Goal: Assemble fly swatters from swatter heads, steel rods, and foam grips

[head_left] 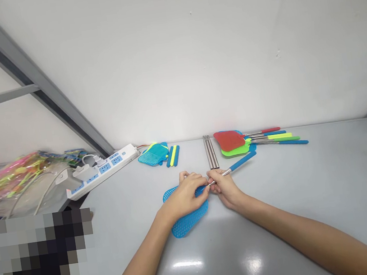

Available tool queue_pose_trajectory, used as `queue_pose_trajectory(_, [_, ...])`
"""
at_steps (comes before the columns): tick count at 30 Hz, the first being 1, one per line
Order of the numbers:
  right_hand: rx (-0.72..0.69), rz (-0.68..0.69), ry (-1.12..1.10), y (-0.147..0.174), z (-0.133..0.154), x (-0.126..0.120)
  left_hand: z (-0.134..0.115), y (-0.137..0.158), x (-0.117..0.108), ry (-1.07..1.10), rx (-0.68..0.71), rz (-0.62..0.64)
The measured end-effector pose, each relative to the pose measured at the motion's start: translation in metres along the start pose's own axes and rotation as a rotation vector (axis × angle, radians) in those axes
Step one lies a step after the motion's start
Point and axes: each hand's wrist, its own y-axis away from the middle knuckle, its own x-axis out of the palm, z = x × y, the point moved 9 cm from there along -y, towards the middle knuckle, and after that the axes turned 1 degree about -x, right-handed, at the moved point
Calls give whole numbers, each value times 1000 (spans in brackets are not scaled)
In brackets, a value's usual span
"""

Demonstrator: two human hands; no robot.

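My left hand [191, 193] is closed on a blue perforated fly swatter head [190, 220], its fingers over the neck end. Opposite it, my right hand [222, 186] grips a thin metal rod with a blue handle [243, 161] that points up and to the right. Rod and head meet between the two hands; the fingers hide the joint. Just beyond my right hand lie several bare metal rods [210, 152]. Farther right is a pile of fly swatters with red [230, 140] and green [236, 150] heads and coloured handles.
Loose teal swatter heads [153, 154] and blue and yellow handle grips [173, 156] lie near the wall. A white power strip [106, 169] with plugs and cables runs along the left. Bagged colourful items [21, 178] sit beyond it. A grey metal frame [40, 89] stands at the left.
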Motion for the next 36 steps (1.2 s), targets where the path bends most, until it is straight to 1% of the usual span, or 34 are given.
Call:
queue_pose_trajectory(10, [-38, -2, -25, -4, 4, -6, 5, 1, -2, -47, -28, 12])
queue_pose_trajectory(14, [-51, 3, -31, -3, 4, -6, 8, 2, -5, -57, -43, -6])
queue_pose_trajectory(18, [-55, 10, -31, -2, 5, -4, 9, 3, -5, -82, -39, 5])
queue_pose_trajectory(36, [-61, 39, 13, 0, 4, 1, -4, 1, 0, -84, -21, -30])
